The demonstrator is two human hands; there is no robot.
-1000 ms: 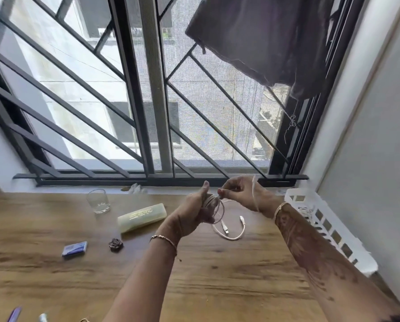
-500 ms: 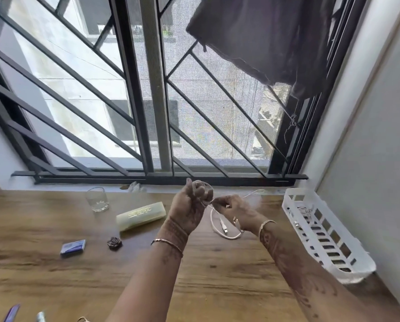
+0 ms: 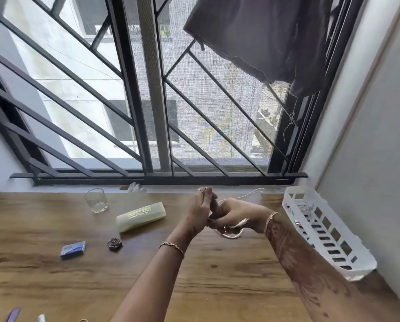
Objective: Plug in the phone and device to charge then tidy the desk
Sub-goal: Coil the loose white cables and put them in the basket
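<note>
Head view: two hands, left hand (image 3: pixel 200 211) and right hand (image 3: pixel 237 214), both curled gripping one white cable (image 3: pixel 252 194); one glass (image 3: pixel 97 201).

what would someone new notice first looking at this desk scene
The left hand and right hand meet over the desk, the right curled round a thin white cable that trails toward the sill. Behind them a dark window grille fills the view, a dark cloth hanging top right. A white basket sits at the right edge.
</note>
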